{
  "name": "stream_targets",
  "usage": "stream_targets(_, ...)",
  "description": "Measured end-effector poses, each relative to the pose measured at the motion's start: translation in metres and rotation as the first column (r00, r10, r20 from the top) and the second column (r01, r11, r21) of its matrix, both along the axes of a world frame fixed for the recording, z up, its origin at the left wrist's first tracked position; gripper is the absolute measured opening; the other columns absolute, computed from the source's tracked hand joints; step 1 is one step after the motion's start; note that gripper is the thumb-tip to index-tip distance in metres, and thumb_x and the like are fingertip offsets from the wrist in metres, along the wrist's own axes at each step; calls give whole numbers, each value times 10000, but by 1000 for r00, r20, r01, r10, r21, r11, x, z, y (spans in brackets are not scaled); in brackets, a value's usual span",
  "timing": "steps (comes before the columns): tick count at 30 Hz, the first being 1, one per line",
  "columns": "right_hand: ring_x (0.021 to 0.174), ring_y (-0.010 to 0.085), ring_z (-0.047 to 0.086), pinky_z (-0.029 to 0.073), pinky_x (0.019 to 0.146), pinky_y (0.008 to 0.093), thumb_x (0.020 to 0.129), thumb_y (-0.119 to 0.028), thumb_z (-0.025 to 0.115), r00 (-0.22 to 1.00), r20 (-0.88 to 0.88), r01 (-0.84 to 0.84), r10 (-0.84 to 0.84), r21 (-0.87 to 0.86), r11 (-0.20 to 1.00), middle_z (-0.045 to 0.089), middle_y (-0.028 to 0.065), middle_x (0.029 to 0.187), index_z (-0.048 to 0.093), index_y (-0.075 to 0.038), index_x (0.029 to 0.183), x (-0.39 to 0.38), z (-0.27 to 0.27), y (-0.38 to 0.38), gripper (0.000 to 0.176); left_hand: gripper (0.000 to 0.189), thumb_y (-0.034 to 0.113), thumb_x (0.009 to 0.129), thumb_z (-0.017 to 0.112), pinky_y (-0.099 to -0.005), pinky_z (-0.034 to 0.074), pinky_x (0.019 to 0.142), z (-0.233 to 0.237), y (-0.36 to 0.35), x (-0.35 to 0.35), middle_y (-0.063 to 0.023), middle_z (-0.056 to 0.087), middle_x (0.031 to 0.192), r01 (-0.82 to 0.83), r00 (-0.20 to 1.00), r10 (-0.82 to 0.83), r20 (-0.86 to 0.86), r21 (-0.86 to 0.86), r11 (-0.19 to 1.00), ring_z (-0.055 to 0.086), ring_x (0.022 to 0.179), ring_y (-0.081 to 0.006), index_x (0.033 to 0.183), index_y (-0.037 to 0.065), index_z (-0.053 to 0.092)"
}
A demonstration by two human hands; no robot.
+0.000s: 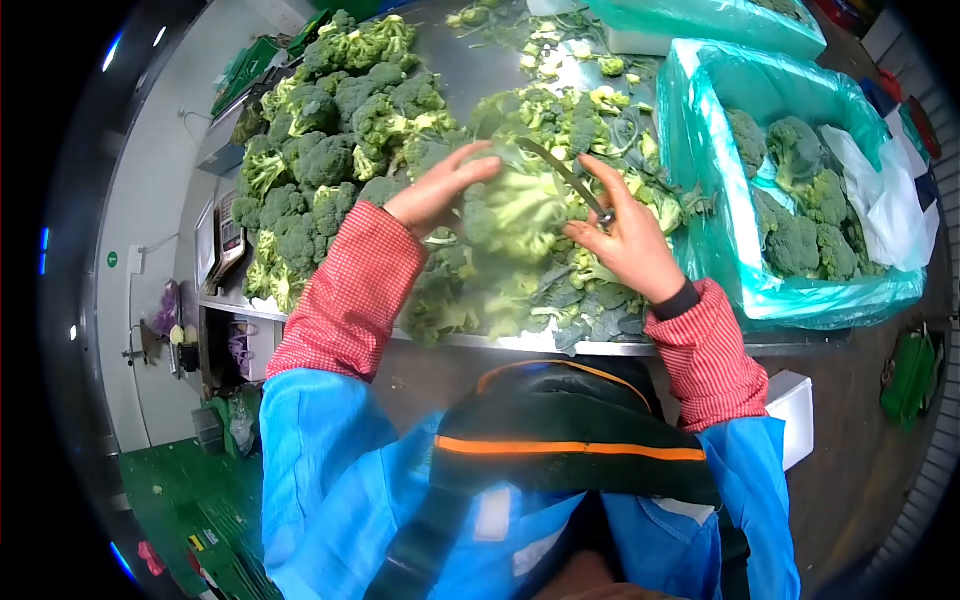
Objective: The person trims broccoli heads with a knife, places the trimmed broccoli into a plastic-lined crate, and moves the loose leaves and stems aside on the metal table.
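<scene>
My left hand (442, 190) is closed on the side of a broccoli head (515, 210), its pale cut stems turned toward my right hand. The head is partly blurred, and some of my left fingers are hidden behind it. In my right hand (630, 235) is a small knife (562, 172) with a dark, curved blade. The blade reaches up and left over the broccoli. Below my hands, loose broccoli leaves (590, 305) and trimmings lie at the table's front edge.
A large pile of broccoli heads (325, 155) covers the left of the metal table (470, 65). At right stands a crate lined with green plastic (700, 190), holding broccoli. A scale (228, 235) is at far left, and a white box (790, 415) stands below the table.
</scene>
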State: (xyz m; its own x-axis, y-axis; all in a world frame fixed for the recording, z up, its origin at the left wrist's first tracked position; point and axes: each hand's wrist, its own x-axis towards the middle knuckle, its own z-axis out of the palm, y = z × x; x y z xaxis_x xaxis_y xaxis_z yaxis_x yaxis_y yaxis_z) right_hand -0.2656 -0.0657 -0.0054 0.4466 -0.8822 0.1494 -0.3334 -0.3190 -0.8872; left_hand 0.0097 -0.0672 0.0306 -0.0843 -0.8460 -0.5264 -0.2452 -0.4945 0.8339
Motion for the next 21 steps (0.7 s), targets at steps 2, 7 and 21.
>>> stream_targets(2,608,193,629,503,612,330,867,-306,718,983,185,-44,22,114,993,672,104,800,498,-98,1368,8,-22,-5,585,823,622,915,547,-482,531,904,-23,4,-6,-168,444,1448,37,977,-31,-210,24,999,490,1282,-307,1547,194,241)
stream_targets(7,454,48,445,348,379,207,952,-295,645,831,416,-19,-370,685,729,472,-43,637,554,-38,1118,-2,-36,-4,320,901,602,902,577,-435,489,980,-27,30,-22,-160,363,1501,69,944,-114,-309,-153,986,480,1279,-303,1574,184,146)
stream_targets(21,426,75,430,377,387,225,1001,-441,535,780,393,-128,-486,862,491,554,33,658,471,-119,1020,17,-41,24,328,1070,150,630,860,-409,369,1091,-52,70,-84,-178,395,1403,-222,974,209,-89,-574,788,448,1279,-279,1494,88,231)
